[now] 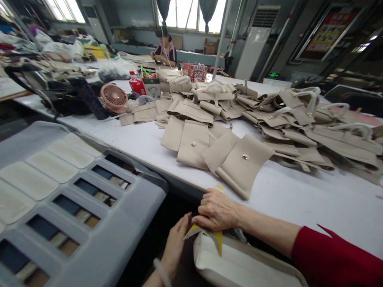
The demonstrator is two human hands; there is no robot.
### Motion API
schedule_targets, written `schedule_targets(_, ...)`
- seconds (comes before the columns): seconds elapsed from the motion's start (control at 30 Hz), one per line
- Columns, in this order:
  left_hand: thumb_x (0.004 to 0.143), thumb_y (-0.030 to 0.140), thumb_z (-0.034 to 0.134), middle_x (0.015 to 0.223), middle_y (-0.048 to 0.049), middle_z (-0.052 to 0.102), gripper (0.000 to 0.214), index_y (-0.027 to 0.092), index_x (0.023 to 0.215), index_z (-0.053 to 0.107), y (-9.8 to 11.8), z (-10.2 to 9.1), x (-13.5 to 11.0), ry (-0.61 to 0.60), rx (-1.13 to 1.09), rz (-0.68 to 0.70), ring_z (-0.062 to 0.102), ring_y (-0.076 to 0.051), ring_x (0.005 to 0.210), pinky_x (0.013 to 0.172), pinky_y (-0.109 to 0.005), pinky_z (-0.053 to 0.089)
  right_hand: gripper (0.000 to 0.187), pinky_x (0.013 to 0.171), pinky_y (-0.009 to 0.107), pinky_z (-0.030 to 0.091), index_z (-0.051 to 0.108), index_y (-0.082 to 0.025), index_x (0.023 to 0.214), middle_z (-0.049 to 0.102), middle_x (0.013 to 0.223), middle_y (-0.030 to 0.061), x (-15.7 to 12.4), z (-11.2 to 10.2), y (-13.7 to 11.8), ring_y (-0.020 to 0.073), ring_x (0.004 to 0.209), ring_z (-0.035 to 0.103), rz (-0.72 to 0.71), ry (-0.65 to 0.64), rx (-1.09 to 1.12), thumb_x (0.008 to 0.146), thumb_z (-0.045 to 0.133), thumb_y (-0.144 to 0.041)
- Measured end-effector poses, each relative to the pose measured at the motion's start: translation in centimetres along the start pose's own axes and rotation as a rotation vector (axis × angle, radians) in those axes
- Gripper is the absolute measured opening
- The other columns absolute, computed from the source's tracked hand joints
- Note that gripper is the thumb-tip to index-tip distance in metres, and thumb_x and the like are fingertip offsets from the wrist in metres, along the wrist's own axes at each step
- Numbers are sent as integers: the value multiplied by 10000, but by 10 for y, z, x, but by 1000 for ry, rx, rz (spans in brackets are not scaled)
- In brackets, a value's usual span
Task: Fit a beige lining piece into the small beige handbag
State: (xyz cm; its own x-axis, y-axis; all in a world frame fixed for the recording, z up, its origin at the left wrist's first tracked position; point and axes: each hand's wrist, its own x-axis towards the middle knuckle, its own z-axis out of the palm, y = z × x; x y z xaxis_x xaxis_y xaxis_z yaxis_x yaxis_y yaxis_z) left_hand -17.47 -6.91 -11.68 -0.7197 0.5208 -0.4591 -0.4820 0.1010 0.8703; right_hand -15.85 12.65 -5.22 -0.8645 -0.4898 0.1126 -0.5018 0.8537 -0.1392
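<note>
A beige bag body [251, 261] with a pale, lighter side panel lies at the bottom, close to my body. My right hand [218, 210] is curled closed over a strip with yellow faces [219, 240], which bends down onto the bag's near end. A bit of yellow also peeks out above the knuckles. Just left of it, my left hand [175, 241] has its fingers stretched out beside the strip's left tip; its thumb is hidden, and whether it touches the strip is unclear. Two beige flap pieces with metal studs, a nearer one [243, 167] and a farther one [194, 143], lie beyond my hands.
Beige bag parts with handles [287, 119] are heaped across the white table [125, 149]. A pink fan [113, 98] and red bottle [137, 84] stand at the back left. A grey plastic slotted chair or crate [119, 223] fills the left. Another person [165, 52] sits far off.
</note>
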Motion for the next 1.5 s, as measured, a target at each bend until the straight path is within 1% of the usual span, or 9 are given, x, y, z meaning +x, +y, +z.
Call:
schedule_targets(0.17, 829, 495, 676, 1372, -32, 589, 564, 256, 1332, 588, 25, -16, -36, -178, 326, 134, 509, -291, 1301, 1165, -413, 337, 530, 624, 348, 277, 594, -195, 594, 651, 569, 27, -1, -2, 1, 151, 563, 558, -29, 25, -3, 986, 401, -493)
schedule_targets(0.3, 842, 464, 665, 1373, 1, 585, 532, 294, 1339, 578, 30, -10, -41, -161, 553, 144, 511, -297, 1299, 1155, -405, 351, 536, 644, 347, 300, 622, -194, 600, 655, 564, 46, -5, -2, 1, 165, 575, 570, -39, 27, -1, 993, 383, -469)
schedule_targets(0.53, 894, 490, 580, 1358, 11, 591, 467, 301, 1321, 598, 34, -3, -39, -158, 720, 210, 436, -313, 1362, 1174, -422, 317, 533, 650, 353, 287, 620, -185, 613, 654, 565, 51, -9, -1, 4, 160, 556, 557, -83, 38, -5, 993, 376, -468)
schedule_targets(0.87, 938, 360, 542, 1215, -56, 690, 326, 248, 1205, 690, 25, 2, -42, -188, 829, 494, 603, -264, 1201, 1187, -388, 298, 513, 619, 354, 224, 604, -184, 616, 655, 572, 38, -32, 1, -14, 144, 540, 538, 41, 8, 17, 1004, 373, -428)
schedule_targets(0.97, 945, 411, 526, 1237, -30, 682, 339, 290, 1222, 679, 33, 0, -41, -248, 735, 407, 573, -259, 1233, 1207, -404, 220, 505, 609, 354, 206, 604, -187, 622, 660, 580, 32, -38, 0, -26, 143, 549, 547, 131, -4, 18, 1012, 368, -405)
schedule_targets(1.2, 946, 541, 452, 1005, -78, 728, 497, 154, 1084, 733, 37, 10, -22, -419, 181, 24, 631, -270, 983, 834, -334, 480, 562, 619, 326, 251, 631, -181, 620, 670, 585, 45, -49, -11, -29, 134, 549, 552, 218, -15, 70, 1029, 335, -428)
schedule_targets(1.3, 914, 501, 544, 1082, -87, 723, 465, 145, 1167, 703, 31, 13, -14, -470, 116, -17, 609, -278, 1076, 907, -328, 450, 555, 650, 319, 291, 633, -180, 618, 682, 624, 54, -75, -18, -26, 151, 604, 584, 424, -46, 50, 1023, 340, -420)
schedule_targets(1.4, 890, 506, 583, 1079, -76, 730, 442, 174, 1147, 720, 34, 13, -9, -452, 249, 10, 619, -271, 1032, 876, -322, 446, 521, 689, 340, 334, 645, -190, 697, 696, 712, 73, -117, -29, -26, 203, 678, 602, 801, -87, 23, 1013, 318, -445)
schedule_targets(1.5, 865, 524, 614, 1070, -70, 734, 431, 186, 1103, 739, 37, 12, -6, -454, 333, 62, 612, -271, 1037, 894, -323, 433, 462, 700, 346, 396, 637, -190, 793, 695, 801, 79, -160, -47, -36, 236, 745, 609, 1126, -43, 304, 951, 404, -557)
